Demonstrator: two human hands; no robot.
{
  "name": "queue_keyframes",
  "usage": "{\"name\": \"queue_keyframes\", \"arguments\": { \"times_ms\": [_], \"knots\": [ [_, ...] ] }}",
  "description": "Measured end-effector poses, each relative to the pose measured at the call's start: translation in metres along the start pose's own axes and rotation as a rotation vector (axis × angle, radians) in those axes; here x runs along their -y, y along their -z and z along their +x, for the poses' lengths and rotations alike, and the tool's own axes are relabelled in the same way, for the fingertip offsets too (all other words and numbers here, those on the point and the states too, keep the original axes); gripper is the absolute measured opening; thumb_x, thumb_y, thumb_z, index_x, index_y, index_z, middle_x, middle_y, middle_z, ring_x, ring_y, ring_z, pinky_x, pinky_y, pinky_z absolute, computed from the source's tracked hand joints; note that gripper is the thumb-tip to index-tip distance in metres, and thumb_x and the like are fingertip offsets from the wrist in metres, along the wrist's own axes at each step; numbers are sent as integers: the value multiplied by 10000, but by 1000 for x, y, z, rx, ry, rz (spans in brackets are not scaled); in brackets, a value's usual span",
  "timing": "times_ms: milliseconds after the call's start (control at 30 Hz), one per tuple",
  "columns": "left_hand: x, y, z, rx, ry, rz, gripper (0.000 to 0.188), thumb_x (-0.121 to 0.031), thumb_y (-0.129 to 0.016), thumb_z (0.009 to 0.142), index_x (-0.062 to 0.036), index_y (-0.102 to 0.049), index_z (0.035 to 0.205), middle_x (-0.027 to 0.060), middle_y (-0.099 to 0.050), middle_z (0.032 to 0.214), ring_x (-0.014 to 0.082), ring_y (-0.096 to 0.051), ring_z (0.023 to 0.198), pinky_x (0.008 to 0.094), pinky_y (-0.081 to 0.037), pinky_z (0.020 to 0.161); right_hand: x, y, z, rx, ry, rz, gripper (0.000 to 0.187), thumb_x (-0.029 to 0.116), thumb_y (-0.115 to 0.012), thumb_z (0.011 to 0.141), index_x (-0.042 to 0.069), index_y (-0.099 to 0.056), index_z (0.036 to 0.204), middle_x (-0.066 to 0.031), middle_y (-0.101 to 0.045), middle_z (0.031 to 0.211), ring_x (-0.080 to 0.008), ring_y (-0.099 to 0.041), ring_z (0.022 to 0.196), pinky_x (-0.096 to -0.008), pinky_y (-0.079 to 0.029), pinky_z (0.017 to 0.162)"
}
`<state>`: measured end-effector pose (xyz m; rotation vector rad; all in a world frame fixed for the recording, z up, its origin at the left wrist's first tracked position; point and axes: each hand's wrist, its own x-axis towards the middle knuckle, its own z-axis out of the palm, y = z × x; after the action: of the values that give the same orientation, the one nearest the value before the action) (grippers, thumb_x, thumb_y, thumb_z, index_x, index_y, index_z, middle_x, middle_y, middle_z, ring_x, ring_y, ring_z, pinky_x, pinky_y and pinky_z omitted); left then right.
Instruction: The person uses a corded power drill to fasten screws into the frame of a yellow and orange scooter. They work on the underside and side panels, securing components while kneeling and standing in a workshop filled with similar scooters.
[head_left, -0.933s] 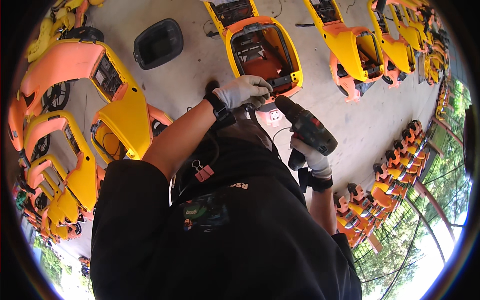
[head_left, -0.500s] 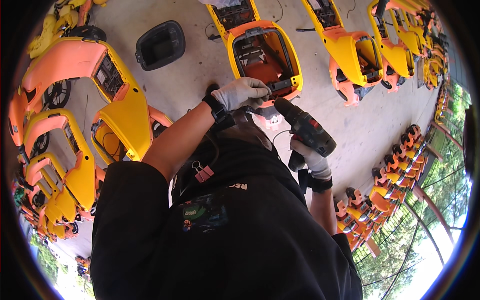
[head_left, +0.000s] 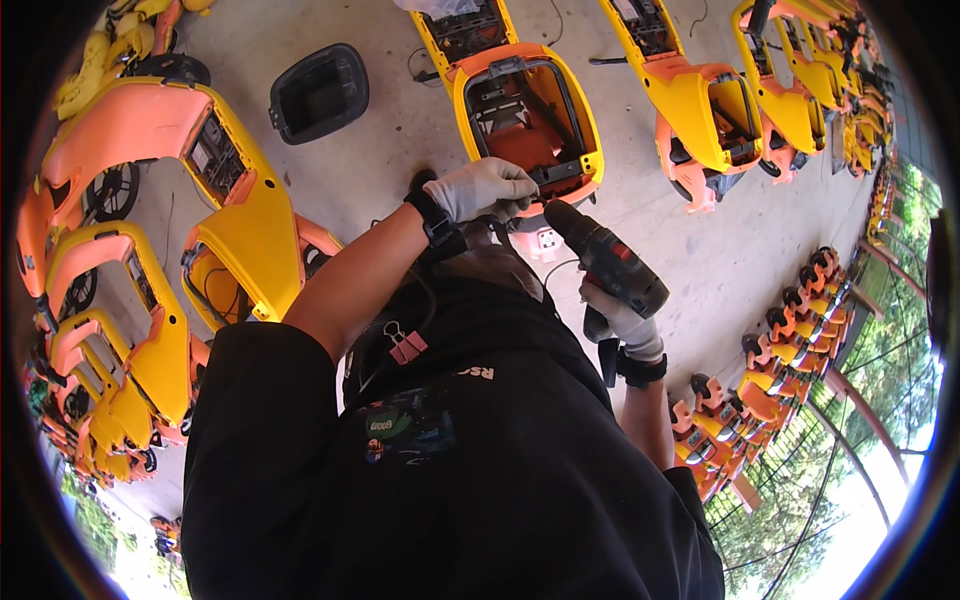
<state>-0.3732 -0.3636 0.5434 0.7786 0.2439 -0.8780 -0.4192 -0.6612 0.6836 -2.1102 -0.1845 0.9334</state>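
Note:
Straight ahead of me stands a yellow and orange scooter body (head_left: 589, 120), its seat opening uncovered and brackets and wiring showing inside. My left hand (head_left: 482, 190), in a pale glove, is at the near end of that opening. Its fingertips are pinched together at the rim; whatever is between them is too small to make out. My right hand (head_left: 625, 318), also gloved, is wrapped round the grip of a dark cordless drill (head_left: 612, 262). The drill's chuck points up and left, close to the left fingertips at the rear of the scooter body.
A black plastic bin (head_left: 320, 93) lies on the concrete floor (head_left: 400, 110) at the far left. Another scooter body (head_left: 240, 250) stands close on my left, with more behind it. Others (head_left: 700, 110) line up at the right. A fence with scooters along it borders the right side.
The drill and my right hand have shifted very slightly, the chuck a little left and down. My left hand keeps its pinch at nearly the same spot.

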Motion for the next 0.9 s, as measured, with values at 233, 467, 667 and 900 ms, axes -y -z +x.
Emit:
{"name": "queue_keyframes", "arguments": {
  "times_ms": [233, 467, 667, 900],
  "knots": [
    [13, 6, 14, 30, 61, -193, 195, -198, -620, 1012, -8, -647, 977, 23, -627, 735, 100, -581, 587, 222, -483, 545, -4, -2, 0, -109, 579, -679, 239, 27, -725, 753, 120, -706, 973, -61, -669, 910, -250, -665, 812, -368, -538, 705],
    [22, -10, 33, 7, 123, -259, 194, -190, -607, 1018, -9, -650, 964, 47, -645, 783, 107, -580, 606, 240, -491, 525, 9, -9, -10, -199, 137, -62, 198, 40, -719, 819, 3, -668, 1007, -112, -678, 826, -215, -648, 720, -327, -526, 693],
    [39, -30, 68, -123, 184, -277, 206, -200, -639, 1001, -11, -670, 923, 40, -642, 761, 100, -566, 589, 227, -470, 515, 10, 0, -3, -228, 72, -95, 216, 82, -721, 811, 30, -636, 1002, -142, -656, 805, -320, -623, 719, -360, -503, 671],
    [52, -71, 111, -368, 173, -245, 170, -185, -665, 980, -21, -702, 957, 26, -655, 809, 103, -563, 594, 232, -502, 566, -31, 32, 4, -240, 63, -153, 199, 126, -683, 851, 40, -627, 1022, -173, -666, 806, -356, -646, 718, -386, -504, 644]
  ]
}}
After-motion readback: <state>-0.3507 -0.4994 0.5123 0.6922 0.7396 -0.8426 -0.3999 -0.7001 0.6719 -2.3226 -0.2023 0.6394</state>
